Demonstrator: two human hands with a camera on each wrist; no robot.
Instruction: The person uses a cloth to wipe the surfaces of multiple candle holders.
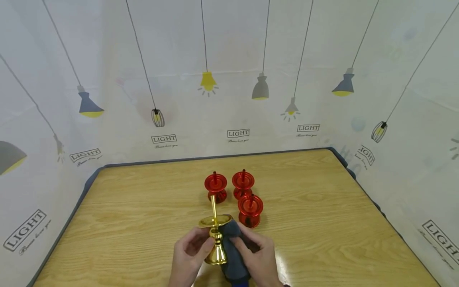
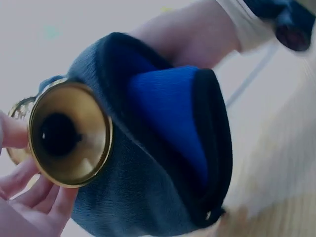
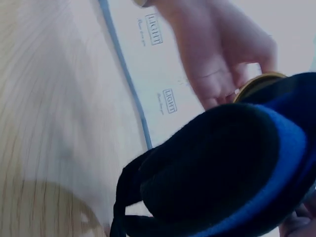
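My left hand (image 1: 188, 255) grips a shiny gold candle holder (image 1: 217, 254) by its stem, with the spike pointing up and the flared base down. In the left wrist view the hollow underside of that holder's base (image 2: 91, 160) faces the camera. A folded dark grey-blue cloth (image 1: 234, 253), black-edged with a bright blue reverse, is held in my right hand (image 1: 261, 255). The cloth lies against the gold holder's right side. In the right wrist view the cloth (image 3: 207, 168) hides most of the holder, leaving only part of a gold rim (image 3: 259, 81) showing.
Three red candle holders stand beyond my hands: one at back left (image 1: 216, 183), one at back right (image 1: 243, 180), and a nearer one (image 1: 250, 206) close to my right fingers. The wooden table (image 1: 136, 223) is bordered by a pale lamp-print curtain (image 1: 193, 119).
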